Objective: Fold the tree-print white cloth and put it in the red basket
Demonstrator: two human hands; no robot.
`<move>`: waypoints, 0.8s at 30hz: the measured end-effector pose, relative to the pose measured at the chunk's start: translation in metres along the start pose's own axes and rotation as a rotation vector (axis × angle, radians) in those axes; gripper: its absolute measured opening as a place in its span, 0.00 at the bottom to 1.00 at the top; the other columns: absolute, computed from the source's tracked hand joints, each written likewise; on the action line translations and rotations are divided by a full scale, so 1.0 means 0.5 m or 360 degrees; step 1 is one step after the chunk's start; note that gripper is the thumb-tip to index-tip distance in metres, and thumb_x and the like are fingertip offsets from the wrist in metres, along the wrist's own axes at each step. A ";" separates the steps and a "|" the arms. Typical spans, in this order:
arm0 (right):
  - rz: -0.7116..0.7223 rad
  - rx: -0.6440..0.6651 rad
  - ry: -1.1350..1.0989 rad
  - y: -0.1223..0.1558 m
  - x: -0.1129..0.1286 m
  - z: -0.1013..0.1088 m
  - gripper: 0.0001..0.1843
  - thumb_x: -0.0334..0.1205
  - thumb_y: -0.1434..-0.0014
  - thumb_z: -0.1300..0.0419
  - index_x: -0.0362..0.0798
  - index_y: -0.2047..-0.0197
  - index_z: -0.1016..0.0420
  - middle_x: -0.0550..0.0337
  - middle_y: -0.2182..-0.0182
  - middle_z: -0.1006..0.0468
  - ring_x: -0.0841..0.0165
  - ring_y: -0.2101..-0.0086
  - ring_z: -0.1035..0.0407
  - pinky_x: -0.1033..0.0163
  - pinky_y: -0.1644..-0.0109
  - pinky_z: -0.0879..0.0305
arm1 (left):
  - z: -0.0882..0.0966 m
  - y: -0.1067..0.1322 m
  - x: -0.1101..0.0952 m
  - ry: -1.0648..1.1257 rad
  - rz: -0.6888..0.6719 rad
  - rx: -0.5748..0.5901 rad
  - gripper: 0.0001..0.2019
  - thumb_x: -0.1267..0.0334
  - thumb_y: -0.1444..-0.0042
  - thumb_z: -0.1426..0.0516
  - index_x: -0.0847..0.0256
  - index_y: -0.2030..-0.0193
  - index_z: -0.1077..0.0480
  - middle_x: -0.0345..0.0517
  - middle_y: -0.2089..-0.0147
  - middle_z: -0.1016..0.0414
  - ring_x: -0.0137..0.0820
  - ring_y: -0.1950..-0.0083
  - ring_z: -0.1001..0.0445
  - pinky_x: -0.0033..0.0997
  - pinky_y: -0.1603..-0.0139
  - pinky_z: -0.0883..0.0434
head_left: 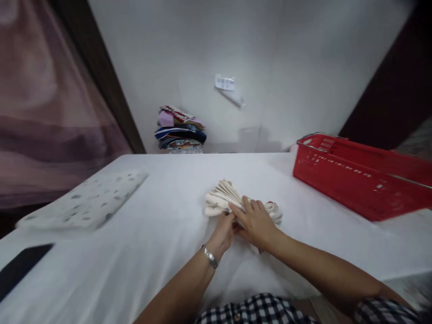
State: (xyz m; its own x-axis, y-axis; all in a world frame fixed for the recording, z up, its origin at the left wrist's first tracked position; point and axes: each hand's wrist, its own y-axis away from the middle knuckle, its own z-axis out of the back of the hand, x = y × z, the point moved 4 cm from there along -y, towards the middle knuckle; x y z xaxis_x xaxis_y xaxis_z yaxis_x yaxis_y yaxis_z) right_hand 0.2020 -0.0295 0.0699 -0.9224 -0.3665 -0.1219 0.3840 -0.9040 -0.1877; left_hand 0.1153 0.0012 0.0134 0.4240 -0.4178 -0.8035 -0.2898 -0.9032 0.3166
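Observation:
A cream, bunched-up cloth (pixel 222 195) lies in the middle of the white table (pixel 162 216). My right hand (pixel 256 220) rests flat on top of it, fingers stretched toward the left. My left hand (pixel 224 231), with a silver bracelet on the wrist, meets the cloth's near edge just under the right hand; its fingers are tucked in at the fabric and mostly hidden. A bit of red shows at the cloth's right end.
A red plastic basket (pixel 357 180) stands on the table at the right. A white spotted flat pad (pixel 87 200) lies at the left, a dark flat object (pixel 20 267) at the near left edge. Folded clothes (pixel 180 130) are stacked by the back wall.

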 end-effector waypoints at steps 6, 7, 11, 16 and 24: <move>-0.0171 0.0102 -0.0155 0.006 -0.052 -0.032 0.47 0.52 0.47 0.37 0.51 0.30 0.54 0.35 0.42 0.40 0.49 0.54 0.36 0.47 0.52 0.43 | -0.001 -0.004 0.003 -0.0157 0.0098 0.0152 0.18 0.55 0.58 0.37 0.62 0.63 0.33 0.46 0.66 0.22 0.32 0.67 0.24 0.31 0.64 0.31; -0.0183 0.0109 -0.0174 0.007 -0.061 -0.038 0.47 0.51 0.47 0.37 0.51 0.30 0.54 0.37 0.43 0.39 0.51 0.55 0.35 0.48 0.53 0.42 | 0.002 -0.008 0.004 -0.0198 0.0101 0.0150 0.18 0.54 0.59 0.37 0.62 0.63 0.32 0.46 0.65 0.22 0.33 0.66 0.24 0.32 0.62 0.30; -0.0186 0.0116 -0.0224 0.005 -0.091 -0.048 0.45 0.47 0.47 0.39 0.51 0.31 0.53 0.44 0.46 0.34 0.54 0.56 0.34 0.51 0.53 0.40 | 0.014 -0.029 0.008 -0.0371 0.0080 0.0153 0.20 0.52 0.59 0.36 0.62 0.64 0.31 0.49 0.62 0.21 0.36 0.60 0.23 0.34 0.56 0.30; -0.0155 0.0194 -0.0304 -0.006 -0.112 -0.038 0.40 0.44 0.46 0.41 0.52 0.32 0.49 0.48 0.49 0.31 0.56 0.57 0.32 0.53 0.53 0.39 | 0.050 -0.056 0.020 -0.0766 -0.0078 0.0152 0.18 0.49 0.60 0.37 0.61 0.66 0.28 0.47 0.65 0.22 0.36 0.62 0.24 0.35 0.60 0.30; -0.0139 0.0261 -0.0549 -0.018 -0.150 -0.028 0.38 0.40 0.46 0.42 0.56 0.33 0.45 0.51 0.47 0.30 0.57 0.53 0.32 0.56 0.52 0.38 | 0.126 -0.074 0.055 -0.1117 -0.0356 0.0181 0.19 0.45 0.57 0.41 0.60 0.68 0.28 0.45 0.68 0.25 0.37 0.63 0.26 0.34 0.61 0.29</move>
State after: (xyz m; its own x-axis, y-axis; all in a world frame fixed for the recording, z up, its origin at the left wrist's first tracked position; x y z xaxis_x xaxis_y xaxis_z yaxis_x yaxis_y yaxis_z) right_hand 0.2684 0.0091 0.0670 -0.9217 -0.3139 0.2278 0.3176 -0.9480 -0.0213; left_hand 0.0834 0.0294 -0.0523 -0.1530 -0.0294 -0.9878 -0.3642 -0.9275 0.0840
